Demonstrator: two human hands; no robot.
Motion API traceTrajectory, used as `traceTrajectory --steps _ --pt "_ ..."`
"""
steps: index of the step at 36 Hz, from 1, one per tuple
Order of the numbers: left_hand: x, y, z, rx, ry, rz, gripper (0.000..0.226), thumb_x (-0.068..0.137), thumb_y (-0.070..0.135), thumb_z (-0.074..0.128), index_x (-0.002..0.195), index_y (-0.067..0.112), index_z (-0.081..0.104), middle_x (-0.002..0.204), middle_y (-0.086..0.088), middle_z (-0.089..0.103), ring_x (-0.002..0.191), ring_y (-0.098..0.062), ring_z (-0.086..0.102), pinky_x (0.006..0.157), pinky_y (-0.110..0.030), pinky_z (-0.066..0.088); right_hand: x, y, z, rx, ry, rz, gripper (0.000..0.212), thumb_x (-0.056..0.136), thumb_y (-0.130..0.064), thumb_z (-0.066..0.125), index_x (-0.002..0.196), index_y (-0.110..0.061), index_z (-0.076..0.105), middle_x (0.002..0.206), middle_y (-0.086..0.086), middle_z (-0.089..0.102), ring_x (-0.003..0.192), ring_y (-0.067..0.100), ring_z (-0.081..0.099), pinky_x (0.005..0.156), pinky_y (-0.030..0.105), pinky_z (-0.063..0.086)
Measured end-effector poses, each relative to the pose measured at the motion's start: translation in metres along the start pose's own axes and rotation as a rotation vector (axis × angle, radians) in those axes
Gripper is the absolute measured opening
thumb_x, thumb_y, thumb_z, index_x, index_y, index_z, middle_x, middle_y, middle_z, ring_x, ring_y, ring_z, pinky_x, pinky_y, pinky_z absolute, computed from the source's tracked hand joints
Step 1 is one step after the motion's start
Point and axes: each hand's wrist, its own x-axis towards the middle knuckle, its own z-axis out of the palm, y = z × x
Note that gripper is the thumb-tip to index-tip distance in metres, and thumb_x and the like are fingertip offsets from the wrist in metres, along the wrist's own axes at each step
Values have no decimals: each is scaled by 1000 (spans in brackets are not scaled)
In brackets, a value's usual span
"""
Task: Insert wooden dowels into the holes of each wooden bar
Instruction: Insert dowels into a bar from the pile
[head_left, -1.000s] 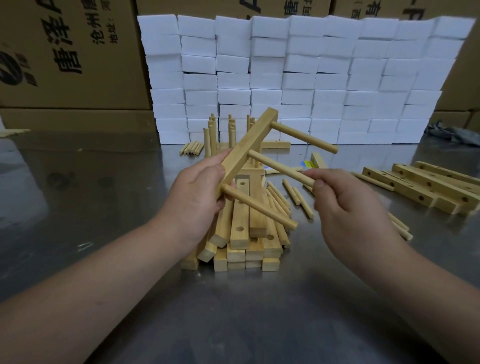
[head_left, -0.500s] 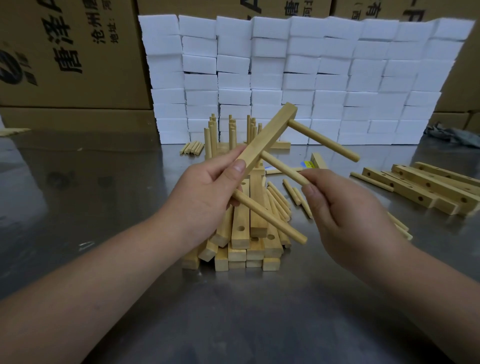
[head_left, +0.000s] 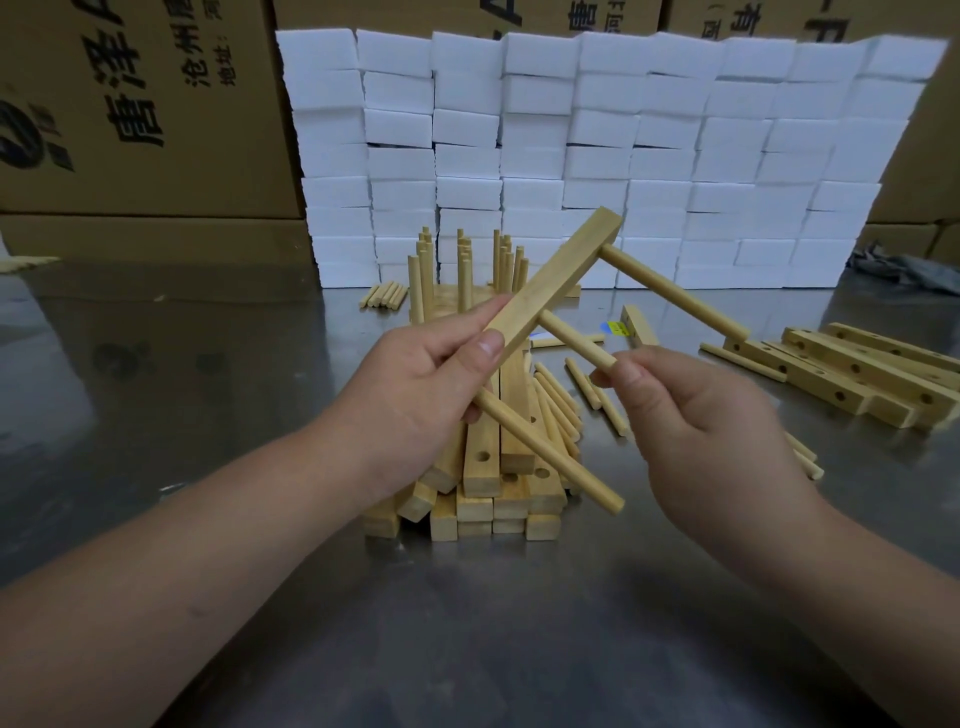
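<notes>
Shifting bar (head_left: 561, 275) rightward in left hand (head_left: 415, 389); right hand (head_left: 701, 415) still pinching middle dowel (head_left: 571, 338).

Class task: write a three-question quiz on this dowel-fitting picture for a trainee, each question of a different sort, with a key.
1. True or false: the bar gripped by the left hand carries three dowels.
2. Which dowel do the right hand's fingers pinch? A: top. B: middle. C: bottom.
3. Fill in: the blocks stacked behind the table are ____ in colour.

Key: 1 true. 2 B, the middle dowel, near its free end. 3 white.
</notes>
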Motion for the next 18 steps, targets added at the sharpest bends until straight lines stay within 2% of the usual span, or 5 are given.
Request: traceTrajectory --steps 3,7,10,15,18 --pt "-1 1 0 1 -3 14 35 95 19 43 99 53 53 66 7 45 60 2 48 57 -9 47 1 3 3 327 -57 210 36 90 -38 40 69 -27 67 43 -3 37 39 6 33 47 28 28" --pt "-1 1 -1 39 -29 35 33 95 20 42 104 51 52 60 13 43 59 4 49 56 -9 46 4 3 4 679 -110 372 39 95 -23 42 64 -16 65 44 -6 28 38 7 21 38 23 22" --pt "0 -1 -2 114 -36 39 28 93 31 42 107 54 48 61 14 45 58 6 49 55 -8 44 4 2 7 668 -86 389 35 96 -23 43 70 -14 66 44 -6 28 38 7 23 37 21 24" --pt "-4 -5 -3 351 -165 27 37 67 74 33 103 73 26 70 31 56 67 5 55 54 -8 43 9 6 4 605 -42 412 34 96 -25 43 76 -13 68 46 -6 28 41 8 24 42 25 22" --pt "-3 -3 -3 388 -100 133 25 86 54 35 107 67 32 72 30 57 68 2 54 57 -8 42 9 6 4 625 -60 397 36 96 -25 42 77 -11 68 47 -7 28 43 8 23 41 24 21"
